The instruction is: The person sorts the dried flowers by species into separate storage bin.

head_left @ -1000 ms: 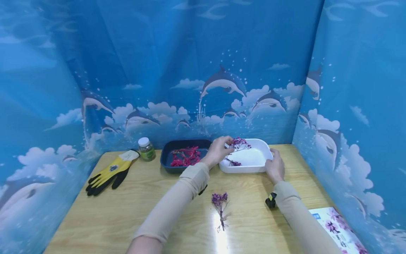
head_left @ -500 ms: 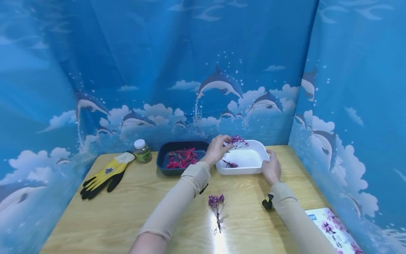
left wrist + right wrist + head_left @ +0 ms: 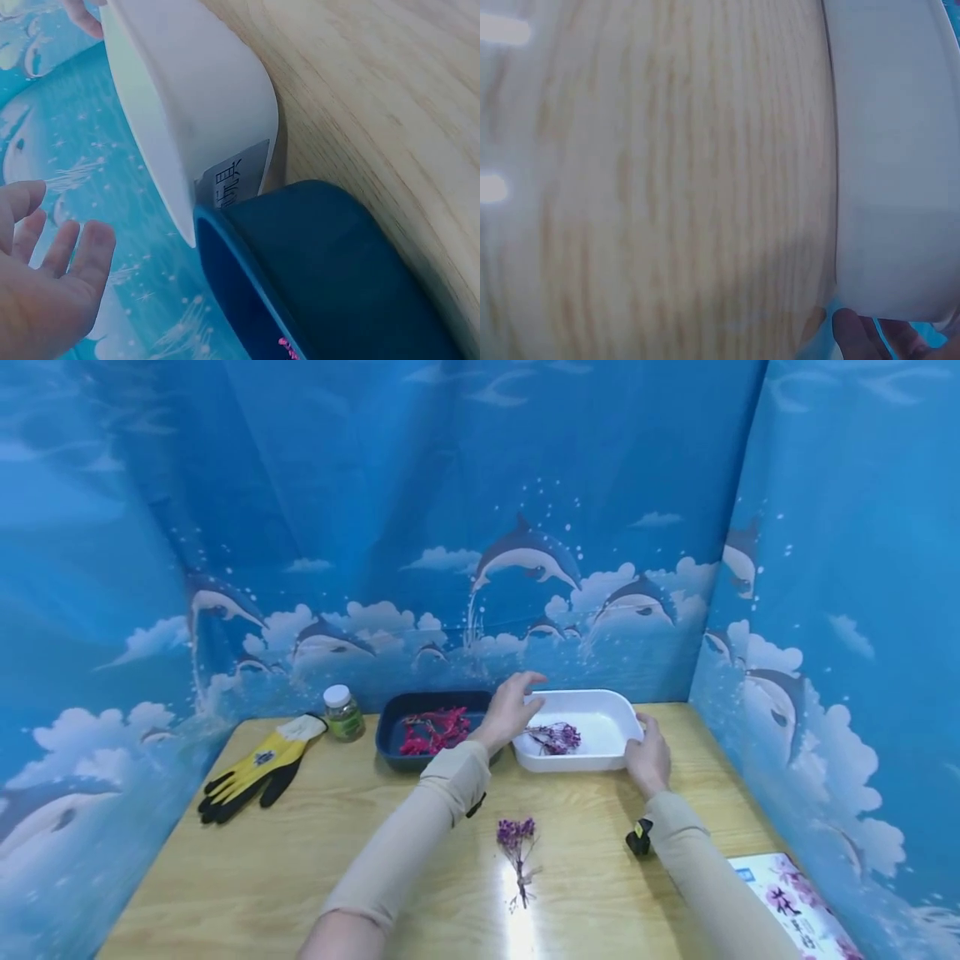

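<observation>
My left hand (image 3: pixel 512 708) is held above the left end of the white dish (image 3: pixel 615 762), fingers apart and nothing between them; the left wrist view shows the same hand (image 3: pixel 56 274) empty. Inside the dish lies a bunch of purple dried flowers (image 3: pixel 558 739), its stems pointing left. At the dish's right end, my right hand (image 3: pixel 651 757) holds the rim and corner. In the right wrist view, fingertips (image 3: pixel 847 330) show at the dish's corner. Another purple dried-flower bunch (image 3: pixel 516 839) lies on the table, stems toward me.
A dark blue dish (image 3: pixel 390 752) with red dried flowers (image 3: pixel 435 731) stands left of the white one. Farther left are a lidded jar (image 3: pixel 344 714) and a yellow-black glove (image 3: pixel 262 764). A printed floral booklet (image 3: pixel 795 902) lies front right. A dolphin-print curtain (image 3: pixel 420 568) backs the table.
The purple bunch that my left hand pinched above the dish has been let go and now lies inside it. My left fingers have spread. The right hand keeps its hold on the rim.
</observation>
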Action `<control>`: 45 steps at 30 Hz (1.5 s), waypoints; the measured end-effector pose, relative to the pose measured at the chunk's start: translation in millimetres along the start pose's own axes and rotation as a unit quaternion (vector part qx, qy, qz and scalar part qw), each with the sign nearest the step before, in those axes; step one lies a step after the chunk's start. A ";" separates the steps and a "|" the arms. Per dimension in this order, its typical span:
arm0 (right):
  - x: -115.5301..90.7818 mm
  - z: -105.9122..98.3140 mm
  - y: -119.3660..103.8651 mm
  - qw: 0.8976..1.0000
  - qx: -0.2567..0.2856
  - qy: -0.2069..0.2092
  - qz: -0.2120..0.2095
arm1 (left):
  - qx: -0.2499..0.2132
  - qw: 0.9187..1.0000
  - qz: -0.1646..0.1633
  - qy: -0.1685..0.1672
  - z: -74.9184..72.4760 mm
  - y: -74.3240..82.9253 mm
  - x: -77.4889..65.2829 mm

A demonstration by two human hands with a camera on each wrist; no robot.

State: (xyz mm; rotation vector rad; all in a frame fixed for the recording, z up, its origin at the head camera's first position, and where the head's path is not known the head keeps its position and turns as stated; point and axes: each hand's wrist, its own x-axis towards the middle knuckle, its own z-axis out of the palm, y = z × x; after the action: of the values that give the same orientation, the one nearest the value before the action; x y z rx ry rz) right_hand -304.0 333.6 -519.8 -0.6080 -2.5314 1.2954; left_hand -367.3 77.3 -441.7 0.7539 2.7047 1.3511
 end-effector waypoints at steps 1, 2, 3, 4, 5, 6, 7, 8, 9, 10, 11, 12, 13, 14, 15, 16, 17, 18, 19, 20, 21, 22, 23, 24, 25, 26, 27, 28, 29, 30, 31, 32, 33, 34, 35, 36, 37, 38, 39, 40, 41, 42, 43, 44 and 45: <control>0.1 -0.1 -0.7 1.000 -0.002 0.002 -0.002 | -0.002 1.000 0.005 -0.001 -3.0 0.5 -3.8; 0.2 -0.1 -1.3 1.000 -0.004 0.002 -0.003 | -0.002 1.000 0.010 -0.003 -5.8 0.7 -7.9; 0.5 0.0 -1.9 1.000 -0.006 0.003 -0.005 | 0.002 1.000 0.016 -0.005 -8.4 0.8 -12.1; 0.8 -0.1 -2.2 1.000 -0.006 0.003 -0.005 | 0.003 1.000 0.021 -0.008 -10.8 0.4 -16.6; 1.5 -0.1 -2.4 1.000 -0.006 0.002 -0.005 | 0.007 1.000 0.027 -0.012 -12.9 -0.3 -21.4; 2.1 0.0 -2.3 1.000 -0.007 0.001 -0.004 | 0.014 0.999 0.034 -0.018 -14.7 -1.2 -26.3; 2.5 -0.1 -2.4 1.000 -0.007 -0.001 -0.003 | 0.025 0.999 0.042 -0.024 -16.1 -2.6 -31.4; 2.8 -0.1 -2.4 1.000 -0.007 -0.004 -0.002 | 0.037 0.997 0.051 -0.033 -17.4 -3.8 -36.6; 3.0 -0.1 -2.4 1.000 -0.007 -0.006 0.000 | 0.049 0.996 0.063 -0.045 -18.7 -4.7 -42.1; 3.6 -0.2 -1.9 1.000 -0.007 -0.008 0.002 | 0.059 0.994 0.076 -0.058 -19.5 -5.8 -47.6; 4.0 -0.2 -1.6 1.000 -0.008 -0.009 0.004 | 0.072 0.991 0.089 -0.071 -20.2 -6.5 -53.1; 3.7 -0.2 -1.5 1.000 -0.008 -0.009 0.006 | 0.082 0.988 0.101 -0.085 -20.7 -7.1 -58.5; 3.2 0.0 -1.4 1.000 -0.008 -0.010 0.007 | 0.090 0.985 0.112 -0.100 -20.8 -7.9 -63.7; 2.6 0.2 -1.5 1.000 -0.009 -0.010 0.008 | 0.097 0.981 0.122 -0.114 -20.7 -8.4 -68.6; 1.9 0.7 -1.6 1.000 -0.010 -0.009 0.009 | 0.099 0.978 0.128 -0.131 -20.5 -9.4 -73.5; 1.7 -0.1 -1.2 1.000 -0.011 -0.009 0.009 | 0.100 0.975 0.133 -0.148 -19.5 -9.4 -77.9; 1.0 -0.8 -1.2 1.000 -0.011 -0.010 0.009 | 0.100 0.971 0.136 -0.167 -18.6 -9.6 -82.4; 0.3 -1.2 -1.2 1.000 -0.012 -0.010 0.009 | 0.103 0.967 0.139 -0.186 -17.6 -10.2 -87.2; -0.4 -1.5 -1.5 1.000 -0.012 -0.010 0.008 | 0.103 0.963 0.143 -0.206 -16.3 -11.0 -92.2; -1.0 -2.0 -1.8 1.000 -0.013 -0.011 0.008 | 0.111 0.957 0.148 -0.224 -14.9 -12.0 -97.4; -1.5 -2.1 -2.0 1.000 -0.013 -0.011 0.007 | 0.121 0.950 0.154 -0.242 -13.6 -13.0 -102.9; -2.2 -2.4 -2.5 1.000 -0.013 -0.012 0.007 | 0.136 0.943 0.163 -0.257 -11.8 -14.2 -108.2; -2.6 -2.5 -2.8 1.000 -0.012 -0.012 0.006 | 0.151 0.935 0.174 -0.271 -9.7 -15.5 -112.7; -2.9 -2.5 -3.1 1.000 -0.011 -0.012 0.007 | 0.167 0.927 0.184 -0.281 -7.5 -16.7 -116.8; -2.9 -2.6 -3.3 1.000 -0.011 -0.011 0.007 | 0.181 0.919 0.196 -0.289 -5.4 -17.8 -120.3; -2.8 -2.7 -3.4 1.000 -0.010 -0.011 0.008 | 0.197 0.912 0.206 -0.293 -3.7 -18.8 -123.5; -2.9 -2.4 -3.6 1.000 -0.009 -0.010 0.010 | 0.207 0.907 0.213 -0.298 -2.4 -19.7 -126.3; -2.6 -2.4 -3.5 1.000 -0.008 -0.011 0.012 | 0.215 0.902 0.220 -0.301 -1.3 -20.6 -128.9; -2.0 -2.1 -3.3 1.000 -0.008 -0.012 0.014 | 0.222 0.899 0.224 -0.304 -0.7 -21.3 -131.2; -1.6 -1.9 -3.0 1.000 -0.007 -0.012 0.017 | 0.227 0.896 0.226 -0.306 -0.3 -22.2 -133.5; -1.2 -2.4 -2.6 1.000 -0.006 -0.013 0.020 | 0.233 0.894 0.227 -0.308 0.0 -22.7 -135.4; -1.3 -2.8 -2.7 1.000 -0.004 -0.014 0.023 | 0.237 0.892 0.226 -0.310 0.3 -23.2 -137.2; -1.4 -3.4 -2.7 1.000 -0.003 -0.015 0.026 | 0.241 0.890 0.226 -0.314 0.6 -23.5 -138.7; -1.6 -4.0 -2.8 0.999 0.001 -0.016 0.028 | 0.244 0.889 0.223 -0.318 0.8 -23.5 -140.4; -2.0 -4.7 -3.2 0.999 0.003 -0.018 0.030 | 0.248 0.887 0.220 -0.321 1.1 -23.1 -141.9; -2.5 -5.6 -3.6 0.999 0.005 -0.019 0.032 | 0.253 0.885 0.218 -0.324 1.5 -22.6 -143.3; -3.0 -6.5 -4.3 0.999 0.010 -0.021 0.034 | 0.260 0.882 0.219 -0.325 2.1 -22.2 -144.3; -3.7 -7.7 -5.2 0.999 0.013 -0.022 0.036 | 0.268 0.879 0.221 -0.326 3.0 -21.6 -145.2; -3.9 -9.0 -5.8 0.999 0.017 -0.025 0.039 | 0.276 0.876 0.220 -0.328 3.8 -21.0 -146.0; -4.1 -10.3 -6.6 0.999 0.019 -0.028 0.042 | 0.286 0.873 0.219 -0.328 4.6 -20.3 -146.7; -4.1 -11.6 -7.3 0.998 0.018 -0.029 0.046 | 0.297 0.869 0.221 -0.328 5.6 -19.7 -147.1; -4.0 -12.9 -7.8 0.998 0.016 -0.030 0.048 | 0.307 0.865 0.221 -0.329 6.6 -19.6 -147.4; -3.9 -14.2 -8.7 0.998 0.013 -0.034 0.050 | 0.317 0.862 0.223 -0.328 7.6 -19.7 -147.8; -3.6 -15.6 -9.8 0.998 0.009 -0.039 0.054 | 0.327 0.859 0.221 -0.327 8.4 -20.0 -148.3; -3.2 -16.8 -10.4 0.997 0.005 -0.044 0.056 | 0.334 0.857 0.221 -0.326 9.1 -20.5 -148.7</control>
State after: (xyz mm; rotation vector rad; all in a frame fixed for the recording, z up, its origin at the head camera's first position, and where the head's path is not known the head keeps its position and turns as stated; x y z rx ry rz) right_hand -297.4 338.7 -501.6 -0.7161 -2.5930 1.4006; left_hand -242.3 9.6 -490.8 1.5928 2.4316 0.0157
